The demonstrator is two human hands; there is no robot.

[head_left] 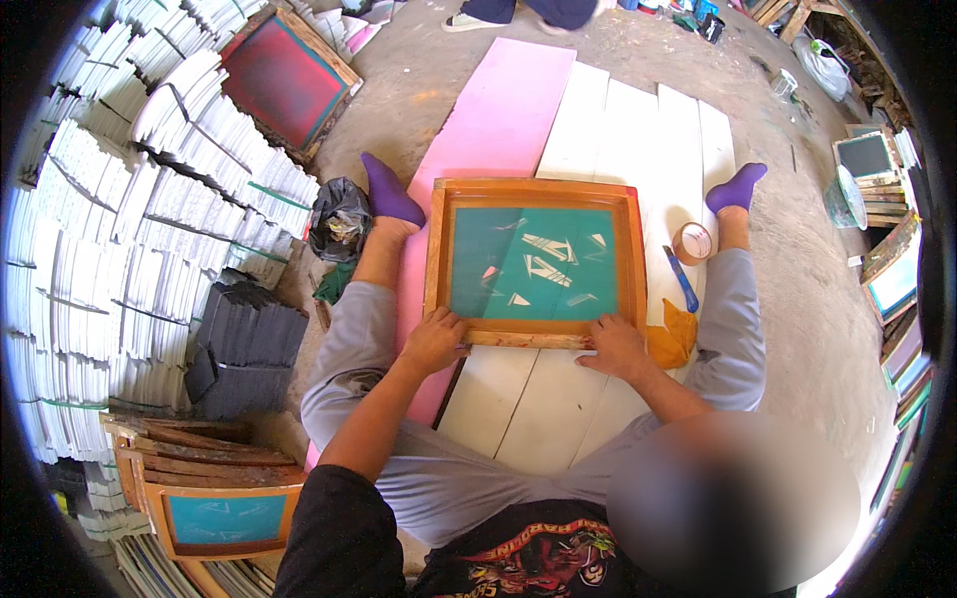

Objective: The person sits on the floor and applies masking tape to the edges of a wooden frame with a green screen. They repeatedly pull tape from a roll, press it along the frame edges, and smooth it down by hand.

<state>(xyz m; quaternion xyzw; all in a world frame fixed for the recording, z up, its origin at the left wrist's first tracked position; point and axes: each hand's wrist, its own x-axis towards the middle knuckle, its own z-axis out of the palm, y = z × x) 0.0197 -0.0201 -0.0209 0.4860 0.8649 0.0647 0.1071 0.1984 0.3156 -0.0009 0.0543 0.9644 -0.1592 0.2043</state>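
A wooden screen-printing frame (433,249) lies between my legs, its green mesh (488,261) showing several pale, angular see-through shapes. My left hand (435,341) is closed round the near left corner of the frame. Over the near edge towards the right, my right hand (615,346) grips the wood, thumb low on the front side. Just right of the frame lie a blue cutter knife (681,279), a roll of brown tape (692,242) and an orange-yellow cloth (674,334).
White boards (518,399) and a pink board (493,110) lie under the frame. A black plastic bag (339,219) sits by my left foot. Tall bundled paper stacks (90,289) line the left side. More screen frames stand at lower left (224,520) and upper left (284,80).
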